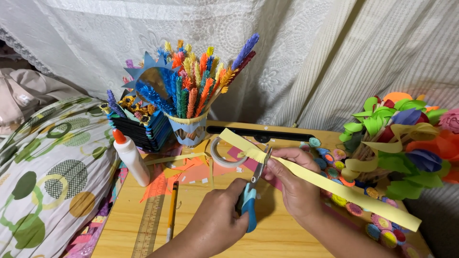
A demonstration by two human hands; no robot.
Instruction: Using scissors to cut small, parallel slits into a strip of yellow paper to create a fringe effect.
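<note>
- Here, mid-frame, the left hand [217, 222] is gripping blue-handled scissors [252, 191], blades biting the yellow paper strip [315, 179].
- The right hand [294, 184] is pinching that strip; most is looking uncut.

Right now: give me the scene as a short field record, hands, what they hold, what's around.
left hand: grips blue-handled scissors
right hand: holds long yellow paper strip
scissors state: blades at the strip's edge near the right hand's fingers
surface: wooden table
left of hands: pencil, ruler, white glue bottle upright with orange cap
behind hands: tape roll, cup of coloured fuzzy stems
right side: paper flower bouquet
</note>
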